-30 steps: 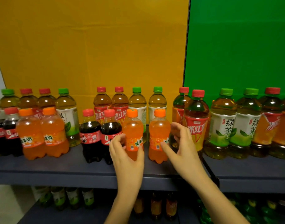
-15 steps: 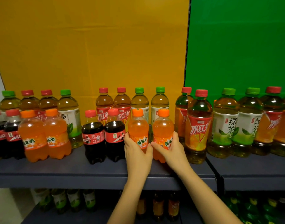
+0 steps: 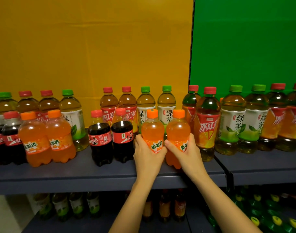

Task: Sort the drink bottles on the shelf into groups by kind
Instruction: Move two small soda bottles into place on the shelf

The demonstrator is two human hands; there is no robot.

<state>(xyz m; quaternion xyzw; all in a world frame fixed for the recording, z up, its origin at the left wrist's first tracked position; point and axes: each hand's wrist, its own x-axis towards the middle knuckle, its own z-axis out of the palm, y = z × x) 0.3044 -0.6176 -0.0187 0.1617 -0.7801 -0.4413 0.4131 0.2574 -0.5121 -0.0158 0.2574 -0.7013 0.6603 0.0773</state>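
Two upright orange soda bottles (image 3: 152, 132), caps up, each grasped by left hand (image 3: 148, 154) and right hand (image 3: 187, 153).

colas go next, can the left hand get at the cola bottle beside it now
Likely yes once freed: the left hand grips an orange soda, but the cola stands beside it, nothing in front.

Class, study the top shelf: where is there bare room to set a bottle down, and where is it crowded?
Free: the gap between the left orange pair and the cola pair, and the shelf front. Crowded: the tall teas on the right, and around the left hand and right hand gripping two orange sodas.
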